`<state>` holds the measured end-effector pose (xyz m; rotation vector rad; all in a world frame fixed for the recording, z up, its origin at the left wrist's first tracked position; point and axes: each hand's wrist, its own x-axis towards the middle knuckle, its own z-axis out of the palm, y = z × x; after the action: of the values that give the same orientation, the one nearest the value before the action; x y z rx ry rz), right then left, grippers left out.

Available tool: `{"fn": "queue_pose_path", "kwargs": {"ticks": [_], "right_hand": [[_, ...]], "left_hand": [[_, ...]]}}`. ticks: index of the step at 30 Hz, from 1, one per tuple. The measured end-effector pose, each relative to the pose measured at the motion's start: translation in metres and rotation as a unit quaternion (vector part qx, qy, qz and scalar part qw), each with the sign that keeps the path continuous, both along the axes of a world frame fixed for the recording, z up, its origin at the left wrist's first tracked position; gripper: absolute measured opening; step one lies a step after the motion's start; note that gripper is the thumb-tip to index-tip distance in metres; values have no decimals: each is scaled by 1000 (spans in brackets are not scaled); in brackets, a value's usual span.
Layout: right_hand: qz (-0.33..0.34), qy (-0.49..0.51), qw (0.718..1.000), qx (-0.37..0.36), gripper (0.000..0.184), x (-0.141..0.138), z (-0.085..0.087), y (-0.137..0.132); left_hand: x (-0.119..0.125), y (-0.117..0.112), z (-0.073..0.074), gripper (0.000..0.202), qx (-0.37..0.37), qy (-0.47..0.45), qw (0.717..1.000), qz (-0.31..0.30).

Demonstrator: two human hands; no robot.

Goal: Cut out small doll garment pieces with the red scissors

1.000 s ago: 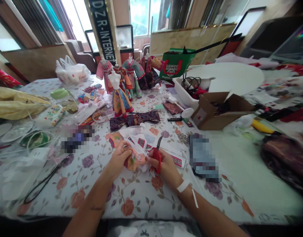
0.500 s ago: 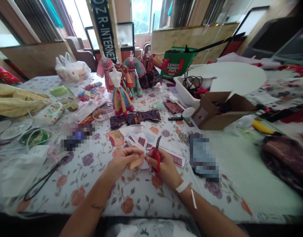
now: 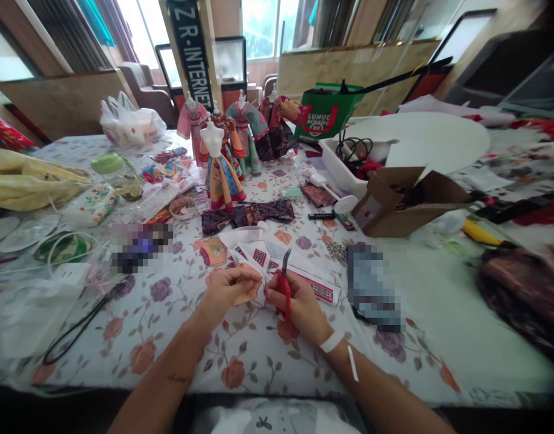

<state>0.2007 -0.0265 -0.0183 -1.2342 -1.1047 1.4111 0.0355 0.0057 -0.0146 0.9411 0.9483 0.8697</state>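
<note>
Two bare hands work over a table cover with flowers on it (image 3: 186, 355). The right hand (image 3: 299, 307) is closed tight around small red-handled scissors (image 3: 284, 288), which stand upright with the thin metal tip pointing away from the person. The left hand (image 3: 229, 290) pinches a soft peach cloth piece (image 3: 253, 290) between its fingers. The cloth sits just left of the scissors, so the left hand is nearer to it. White paper strips with red patterns (image 3: 258, 259) lie just past the hands. Farther off stands a white doll body in a long orange dress (image 3: 222, 181), with more little dresses (image 3: 243, 129) behind it.
</note>
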Motion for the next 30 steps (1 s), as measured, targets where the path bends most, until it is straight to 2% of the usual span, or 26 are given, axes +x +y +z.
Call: {"fn": "queue_pose_path", "kwargs": {"ticks": [4, 9, 14, 16, 18, 21, 23, 27, 30], "right_hand": [[0, 4, 1000, -4, 14, 0, 0, -1], [-11, 23, 999, -19, 22, -1, 2, -2], [-45, 47, 997, -27, 32, -1, 0, -1], [-60, 42, 997, -16, 32, 0, -1, 0], [-72, 27, 997, 1, 29, 0, -1, 0], [-87, 20, 996, 21, 26, 1, -1, 1], [-91, 23, 995, 32, 25, 1, -1, 1], [-92, 18, 994, 47, 23, 1, -2, 3], [-100, 19, 994, 38, 23, 2, -2, 3]], "left_hand": [[-3, 2, -6, 20, -4, 4, 1000, -5], [-1, 1, -4, 24, 19, -35, 999, -10], [4, -3, -3, 22, 77, 24, 997, -9], [5, -4, -5, 16, 117, 48, 992, -23], [5, -3, -7, 11, 137, 35, 989, -49], [4, -3, -9, 12, 116, -16, 989, -92], [5, -3, -8, 14, 114, -15, 988, -104], [6, -4, -5, 14, 129, 30, 987, -92], [4, -2, -4, 16, 95, 48, 993, -45]]}}
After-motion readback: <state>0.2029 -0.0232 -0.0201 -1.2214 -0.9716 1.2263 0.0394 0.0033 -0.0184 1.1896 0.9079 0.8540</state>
